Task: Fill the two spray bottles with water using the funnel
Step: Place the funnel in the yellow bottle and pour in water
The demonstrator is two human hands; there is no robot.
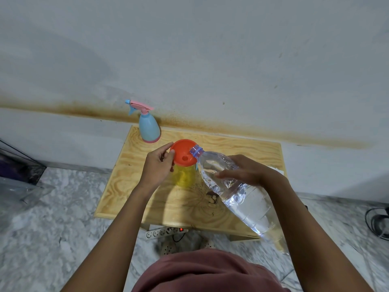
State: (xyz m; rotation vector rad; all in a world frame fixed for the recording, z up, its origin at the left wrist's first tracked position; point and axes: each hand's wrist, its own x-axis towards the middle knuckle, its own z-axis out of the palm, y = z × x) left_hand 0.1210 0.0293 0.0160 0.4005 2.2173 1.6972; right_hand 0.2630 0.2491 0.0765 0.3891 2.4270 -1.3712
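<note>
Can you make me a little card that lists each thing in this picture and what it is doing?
funnel: orange, sitting on top of the yellow bottle
yellow bottle: upright on the wooden table, sprayer off
water bottle: big, clear, tilted, mouth at the funnel's rim
left hand: holds the funnel's rim
right hand: grips the water bottle
blue spray bottle: upright at the table's back edge, pink sprayer on
water pouring: cannot tell

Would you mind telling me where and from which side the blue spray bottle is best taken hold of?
Probably round the narrow shoulder of the blue spray bottle, just under its pink trigger head. It stands upright and widens downward, so the grip is surest up there. Come from the near side: the wall is close behind, and the nozzle points left.
</note>
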